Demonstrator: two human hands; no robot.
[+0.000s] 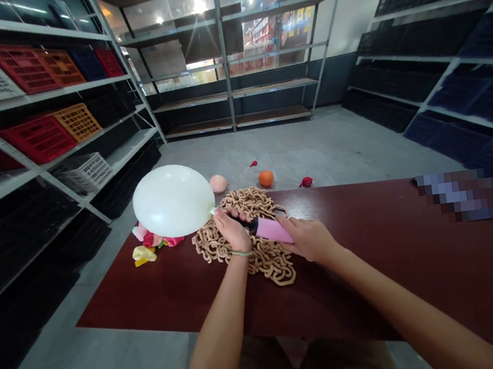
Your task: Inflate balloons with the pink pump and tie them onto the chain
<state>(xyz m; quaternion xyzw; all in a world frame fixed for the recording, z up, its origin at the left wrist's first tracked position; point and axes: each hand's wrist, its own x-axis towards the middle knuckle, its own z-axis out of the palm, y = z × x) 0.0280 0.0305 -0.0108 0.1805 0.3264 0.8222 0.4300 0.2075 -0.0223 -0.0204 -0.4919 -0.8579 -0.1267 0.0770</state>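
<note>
A large, inflated white balloon (pixel 173 200) reaches out to the left above the table. Its neck is pinched by my left hand (pixel 233 230), whose fingers close where the neck meets the black end of a hand balloon pump (pixel 272 230). My right hand (pixel 309 236) wraps round the pump's pink barrel. Beneath both hands a heap of tan, rope-like loops (pixel 267 261) is spread on the dark red table (pixel 364 266). Several uninflated balloons (pixel 145 254), yellow, pink and red, lie below the white one, which partly hides them.
On the floor past the table lie a peach balloon (pixel 218 184), an orange balloon (pixel 266 178) and small red balloons (pixel 306 182). A blurred-out object (pixel 457 196) lies at the table's right. Shelves with crates (pixel 36 138) stand left; more crates (pixel 399 40) stand right.
</note>
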